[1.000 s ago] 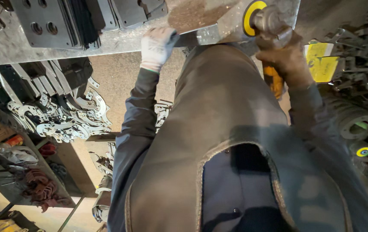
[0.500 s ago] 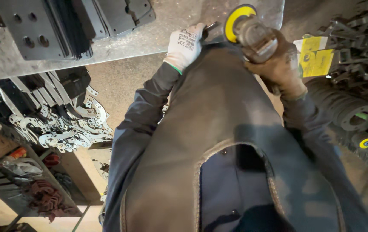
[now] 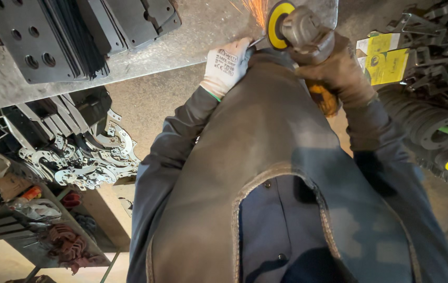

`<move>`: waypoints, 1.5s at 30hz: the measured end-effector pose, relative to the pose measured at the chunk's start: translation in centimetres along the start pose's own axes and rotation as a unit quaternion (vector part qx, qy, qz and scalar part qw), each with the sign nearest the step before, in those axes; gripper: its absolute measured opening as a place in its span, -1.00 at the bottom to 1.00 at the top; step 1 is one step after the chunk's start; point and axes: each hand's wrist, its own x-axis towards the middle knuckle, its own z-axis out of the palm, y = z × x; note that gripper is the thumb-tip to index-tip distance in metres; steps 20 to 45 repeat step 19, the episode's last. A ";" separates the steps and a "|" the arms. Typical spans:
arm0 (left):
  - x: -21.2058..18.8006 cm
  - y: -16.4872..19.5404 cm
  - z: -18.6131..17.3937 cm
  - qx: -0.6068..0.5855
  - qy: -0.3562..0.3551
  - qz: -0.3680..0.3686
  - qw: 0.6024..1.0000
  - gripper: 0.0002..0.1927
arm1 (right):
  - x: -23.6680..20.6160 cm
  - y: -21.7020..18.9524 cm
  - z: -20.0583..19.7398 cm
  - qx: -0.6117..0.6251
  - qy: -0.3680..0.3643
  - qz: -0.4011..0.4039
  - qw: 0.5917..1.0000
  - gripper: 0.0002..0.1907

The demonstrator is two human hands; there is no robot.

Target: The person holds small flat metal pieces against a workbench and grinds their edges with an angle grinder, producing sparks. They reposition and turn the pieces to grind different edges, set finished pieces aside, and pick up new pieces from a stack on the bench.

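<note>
My right hand [image 3: 344, 68], in a brown leather glove, grips an angle grinder [image 3: 302, 29] with a yellow flap disc [image 3: 276, 23]. The disc touches a small metal piece [image 3: 257, 42] at the edge of the steel workbench [image 3: 203, 31], and orange sparks fly up from the contact. In a white work glove, my left hand [image 3: 226, 65] pinches that small piece against the bench edge, right beside the disc. A brown leather apron over my blue jacket fills the middle of the view and hides part of the grinder's body.
Stacks of dark drilled steel plates [image 3: 51, 42] lie on the bench at the left. Cut metal brackets [image 3: 82, 162] pile on a lower shelf at the left. Yellow papers [image 3: 383, 57], stacked discs [image 3: 423, 123] and metal parts sit at the right.
The grinder's disc has come against the small piece and sparks now fly. Both hands have shifted with the view toward the bench edge at the top centre.
</note>
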 end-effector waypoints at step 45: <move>-1.0 0.5 -1.3 0.045 0.052 0.083 0.994 -0.64 | -0.8 0.3 -6.9 0.096 -0.014 0.064 0.993 -0.36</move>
